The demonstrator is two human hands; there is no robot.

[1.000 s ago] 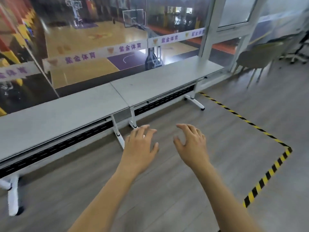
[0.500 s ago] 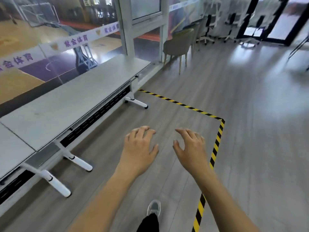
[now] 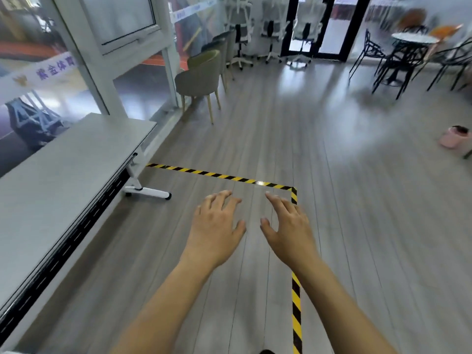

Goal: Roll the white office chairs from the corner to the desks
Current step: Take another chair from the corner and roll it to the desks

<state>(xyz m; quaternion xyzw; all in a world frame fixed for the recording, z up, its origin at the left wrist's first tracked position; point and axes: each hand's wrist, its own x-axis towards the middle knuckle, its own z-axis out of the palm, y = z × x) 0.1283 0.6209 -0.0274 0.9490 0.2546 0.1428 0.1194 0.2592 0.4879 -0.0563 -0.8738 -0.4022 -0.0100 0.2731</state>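
At top centre, the white chairs (image 3: 270, 31) stand by the door (image 3: 329, 29), well apart from the tabletop (image 3: 63, 162) at left. The left hand (image 3: 217, 231) and right hand (image 3: 288, 231) hover spread, empty. A rolled chair may clip the olive chair (image 3: 201, 72) en route.

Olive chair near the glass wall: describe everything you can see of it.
The olive chair has a curved, padded-looking shell in dull green and slim, splayed, pale legs. It stands upright on the floor beside the glass wall, with a similar chair close behind it. Nothing visible rests on it.
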